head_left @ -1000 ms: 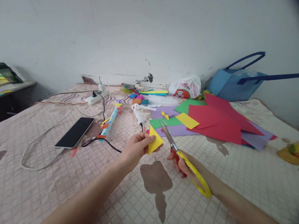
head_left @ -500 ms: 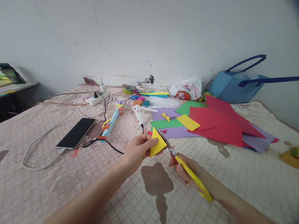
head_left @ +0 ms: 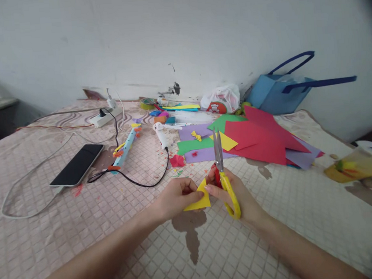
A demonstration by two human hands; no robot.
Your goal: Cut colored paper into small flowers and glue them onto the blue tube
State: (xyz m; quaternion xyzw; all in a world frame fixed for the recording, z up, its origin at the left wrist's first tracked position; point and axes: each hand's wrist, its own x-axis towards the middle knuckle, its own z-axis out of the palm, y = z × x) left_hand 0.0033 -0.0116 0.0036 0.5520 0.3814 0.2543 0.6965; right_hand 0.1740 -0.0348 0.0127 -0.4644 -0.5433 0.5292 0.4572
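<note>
Between the thumb and fingers of my left hand is a small yellow piece of paper, triangular in outline. My right hand holds scissors with a yellow and a red handle. Their metal blades point up and away from me, slightly parted and clear of the paper. Fingertips of my right hand reach the right edge of the yellow paper; whether they pinch it is hard to tell. Beyond my hands lie a crumpled red paper bit and a small yellow paper bow.
Red paper sheets overlap green and purple ones at right. A white glue gun trails a black cable. On the left lie a phone and a power strip. A blue bag and a plastic container stand right.
The scissors have come away from the yellow paper and now point upward. My left hand has lowered and turned the paper, and my right fingers have moved to its edge.
</note>
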